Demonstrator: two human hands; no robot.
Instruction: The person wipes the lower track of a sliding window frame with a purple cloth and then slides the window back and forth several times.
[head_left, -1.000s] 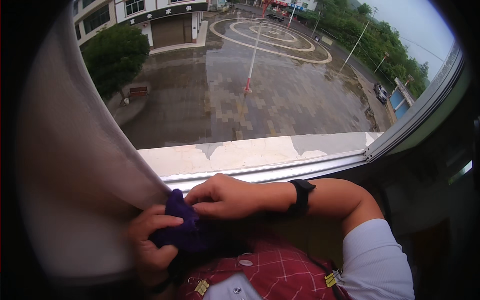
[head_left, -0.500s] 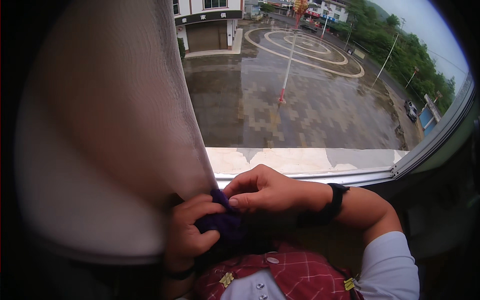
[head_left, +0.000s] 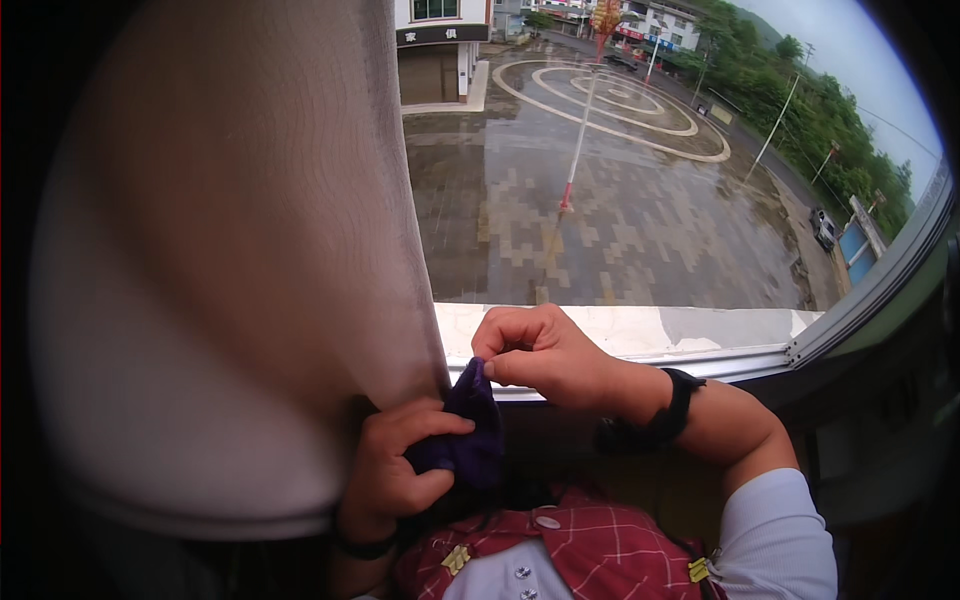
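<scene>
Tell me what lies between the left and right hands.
A purple cloth. The head view shows it running from the left hand up to the right hand, whose thumb and finger pinch its upper tip.

Soft grey daylight flooded in from outside, off a pale overcast sky (head_left: pixel 870 65)! The aluminium track (head_left: pixel 735 362) gleamed nearly white, the wet plaza (head_left: pixel 640 240) threw back dull reflections, while the purple cloth (head_left: pixel 485 415) lay in shadow, its folds hard to read. Left, the curtain (head_left: pixel 250 250) was badly blurred; fisheye distortion bowed the window frame (head_left: pixel 900 270), black vignetting swallowing the corners.
</scene>
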